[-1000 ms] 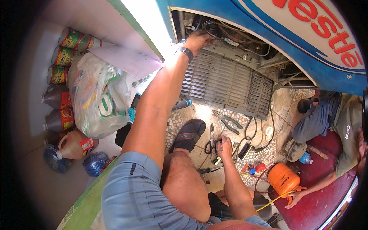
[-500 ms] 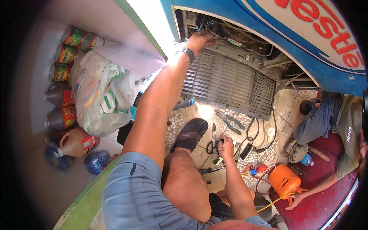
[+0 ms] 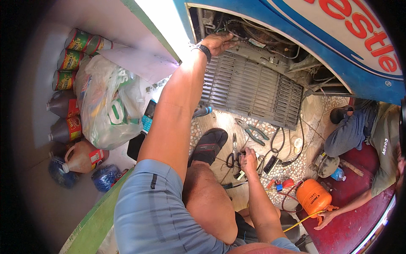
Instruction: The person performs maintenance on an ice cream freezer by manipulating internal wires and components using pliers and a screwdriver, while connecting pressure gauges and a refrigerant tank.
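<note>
My left hand (image 3: 217, 43), a dark watch on its wrist, reaches to the open lower compartment (image 3: 253, 31) of a blue cabinet. Its fingers are bunched by the wires and thin tubing, and their tips are partly hidden. Below it leans a grey slatted grille (image 3: 253, 89). My right hand (image 3: 249, 161) is low over the floor, its fingers closed round a small dark object (image 3: 242, 158) too covered to name. Scissors (image 3: 233, 154) lie just left of that hand, and green-handled pliers (image 3: 252, 131) lie beyond it.
An orange gas cylinder (image 3: 314, 197) with a yellow hose is at right, touched by another person's hand (image 3: 325, 219). Dark cables (image 3: 275, 146) lie near the grille. At left stand a plastic bag (image 3: 111, 106), cans (image 3: 69, 59) and jugs (image 3: 84, 156). A blue keypad phone (image 3: 149, 116) lies beside my arm.
My left hand has shifted slightly left and down in the picture, staying at the compartment. My right hand stays by the scissors, still closed. The view has moved a little.
</note>
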Demonstrator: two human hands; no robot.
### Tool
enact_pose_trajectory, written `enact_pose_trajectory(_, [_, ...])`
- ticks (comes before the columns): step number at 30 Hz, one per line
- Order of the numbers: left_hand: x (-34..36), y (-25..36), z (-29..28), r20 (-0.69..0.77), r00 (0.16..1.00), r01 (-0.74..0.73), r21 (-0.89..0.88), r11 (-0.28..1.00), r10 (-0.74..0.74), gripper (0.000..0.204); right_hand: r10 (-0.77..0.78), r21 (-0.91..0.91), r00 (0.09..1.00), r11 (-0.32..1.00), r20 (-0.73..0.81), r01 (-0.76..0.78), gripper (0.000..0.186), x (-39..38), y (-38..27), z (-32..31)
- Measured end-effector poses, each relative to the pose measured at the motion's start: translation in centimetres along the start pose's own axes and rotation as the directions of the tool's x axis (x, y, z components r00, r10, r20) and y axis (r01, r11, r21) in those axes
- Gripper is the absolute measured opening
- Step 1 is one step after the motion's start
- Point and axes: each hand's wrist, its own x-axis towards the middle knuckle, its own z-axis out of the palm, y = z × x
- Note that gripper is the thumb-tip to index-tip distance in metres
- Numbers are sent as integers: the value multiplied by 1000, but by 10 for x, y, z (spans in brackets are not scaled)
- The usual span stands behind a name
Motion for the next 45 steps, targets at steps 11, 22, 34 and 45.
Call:
enact_pose_trajectory(11, [4, 8, 6, -53, 997, 55, -46, 997, -57, 32, 30, 32, 999, 999, 13, -30, 25, 2, -3, -6])
enact_pose_trajectory(22, [7, 17, -8, -10, 999, 40, 67, 997, -39, 35, 70, 50, 996, 996, 58, -73, 19, 2, -16, -10])
enact_pose_trajectory(34, [-69, -29, 44, 123, 826, -121, 992, -40, 550, 50, 23, 38, 998, 999, -52, -21, 28, -1, -5, -2])
enact_pose_trajectory(45, [-27, 34, 96, 55, 997, -15, 803, -596, 48, 36, 100, -3, 995, 995, -11, -100, 22, -12, 14, 3])
